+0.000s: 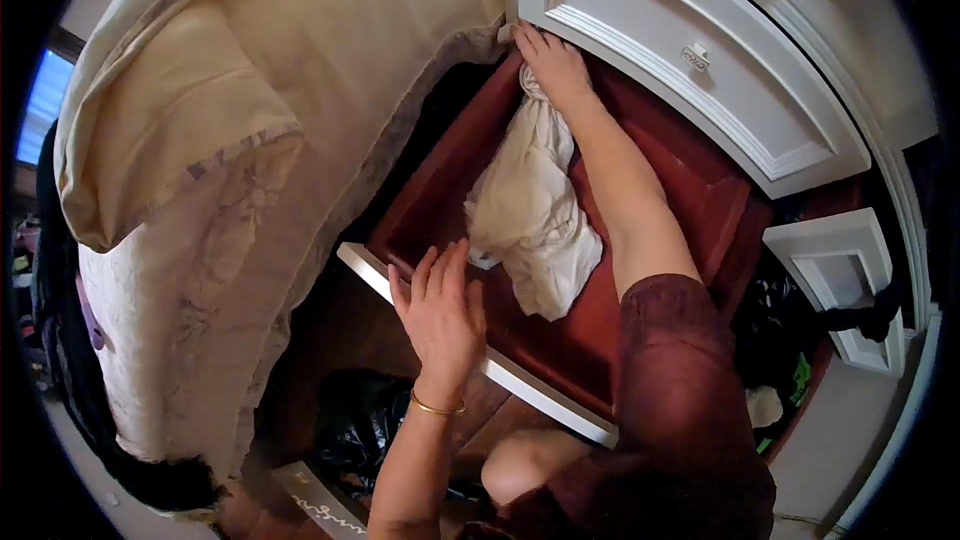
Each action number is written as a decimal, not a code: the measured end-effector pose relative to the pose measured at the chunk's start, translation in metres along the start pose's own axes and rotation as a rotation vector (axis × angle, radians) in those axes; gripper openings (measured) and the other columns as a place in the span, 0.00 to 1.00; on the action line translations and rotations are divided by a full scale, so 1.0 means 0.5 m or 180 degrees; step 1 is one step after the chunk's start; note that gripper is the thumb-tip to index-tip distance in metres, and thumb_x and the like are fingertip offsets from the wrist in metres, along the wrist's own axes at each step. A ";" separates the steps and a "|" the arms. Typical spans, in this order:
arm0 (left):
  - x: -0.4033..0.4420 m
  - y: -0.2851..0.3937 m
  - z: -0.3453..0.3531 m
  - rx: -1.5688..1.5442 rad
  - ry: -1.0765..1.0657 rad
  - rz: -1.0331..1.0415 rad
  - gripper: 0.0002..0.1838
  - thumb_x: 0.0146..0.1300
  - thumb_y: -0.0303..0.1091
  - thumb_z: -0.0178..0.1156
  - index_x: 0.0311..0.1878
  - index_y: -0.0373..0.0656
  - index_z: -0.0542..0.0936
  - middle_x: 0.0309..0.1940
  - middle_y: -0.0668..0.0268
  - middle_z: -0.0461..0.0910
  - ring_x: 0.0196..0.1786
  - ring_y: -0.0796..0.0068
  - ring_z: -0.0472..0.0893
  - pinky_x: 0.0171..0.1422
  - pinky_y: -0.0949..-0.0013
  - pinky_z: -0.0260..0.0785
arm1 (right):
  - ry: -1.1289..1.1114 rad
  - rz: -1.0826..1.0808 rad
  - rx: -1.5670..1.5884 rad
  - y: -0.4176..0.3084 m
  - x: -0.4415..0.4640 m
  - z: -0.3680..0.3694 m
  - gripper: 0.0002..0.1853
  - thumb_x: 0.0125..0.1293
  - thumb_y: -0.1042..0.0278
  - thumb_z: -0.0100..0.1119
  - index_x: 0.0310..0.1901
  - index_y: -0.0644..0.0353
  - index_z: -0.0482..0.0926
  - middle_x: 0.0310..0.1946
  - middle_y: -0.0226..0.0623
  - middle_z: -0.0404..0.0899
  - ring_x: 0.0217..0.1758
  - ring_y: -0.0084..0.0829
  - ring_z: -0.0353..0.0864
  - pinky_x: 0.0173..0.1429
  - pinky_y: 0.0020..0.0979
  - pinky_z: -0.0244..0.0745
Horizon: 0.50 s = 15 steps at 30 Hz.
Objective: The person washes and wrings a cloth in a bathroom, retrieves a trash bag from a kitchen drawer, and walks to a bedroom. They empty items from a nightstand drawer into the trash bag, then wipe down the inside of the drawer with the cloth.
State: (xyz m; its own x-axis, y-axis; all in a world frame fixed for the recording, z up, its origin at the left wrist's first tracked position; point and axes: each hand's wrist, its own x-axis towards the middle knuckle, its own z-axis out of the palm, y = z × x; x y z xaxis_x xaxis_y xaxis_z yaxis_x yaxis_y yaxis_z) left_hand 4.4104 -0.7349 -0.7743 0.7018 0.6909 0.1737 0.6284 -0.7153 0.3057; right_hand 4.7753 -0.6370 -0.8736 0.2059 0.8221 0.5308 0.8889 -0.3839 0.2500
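Note:
A cream-white cloth [540, 210] lies in the pulled-out drawer [540, 360], which has a dark red inside and a white front. The cloth's far end is bunched and twisted, while its near end spreads loosely. My right hand [555, 65] reaches to the drawer's back corner with fingers stretched out, just above the twisted end; whether it touches the cloth is unclear. Over the drawer's front edge, my left hand [440, 305] is open, fingers extended beside the cloth's lower left side. Neither hand visibly holds anything.
A bed with a beige cover [270, 170] stands close on the left. Above the drawer is a closed white drawer front [690, 50]. On the right, a small white drawer front [840, 280] stands out beside dark items. A black plastic bag [360, 420] lies on the floor.

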 end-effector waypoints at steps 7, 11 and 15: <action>-0.003 -0.009 0.008 -0.0115 0.0246 0.0070 0.20 0.57 0.31 0.59 0.55 0.47 0.76 0.51 0.67 0.79 0.61 0.64 0.72 0.75 0.48 0.43 | -0.0187 0.0051 -0.0837 0.066 -0.063 -0.052 0.23 0.61 0.68 0.51 0.60 0.54 0.71 0.54 0.31 0.75 0.57 0.31 0.75 0.62 0.34 0.71; -0.008 -0.015 0.012 -0.0203 0.0385 0.0146 0.17 0.57 0.30 0.59 0.52 0.47 0.78 0.49 0.67 0.80 0.59 0.64 0.73 0.75 0.48 0.44 | -0.0429 0.0476 -0.0156 0.105 -0.150 -0.077 0.20 0.64 0.67 0.50 0.58 0.54 0.72 0.48 0.32 0.79 0.54 0.33 0.77 0.52 0.37 0.77; -0.012 -0.018 0.010 -0.0228 0.0375 0.0172 0.15 0.57 0.31 0.58 0.50 0.46 0.78 0.47 0.66 0.80 0.58 0.64 0.73 0.74 0.47 0.45 | -0.0516 0.1057 -0.1072 0.166 -0.250 -0.132 0.16 0.64 0.67 0.50 0.52 0.55 0.77 0.49 0.36 0.80 0.55 0.38 0.77 0.60 0.38 0.70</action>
State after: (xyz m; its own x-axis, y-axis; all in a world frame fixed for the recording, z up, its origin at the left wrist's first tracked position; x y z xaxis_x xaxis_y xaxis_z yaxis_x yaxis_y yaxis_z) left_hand 4.4020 -0.7331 -0.7826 0.6870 0.6622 0.2992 0.5624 -0.7453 0.3581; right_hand 4.7965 -0.7993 -0.8657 0.5399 0.6771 0.5001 0.5886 -0.7284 0.3507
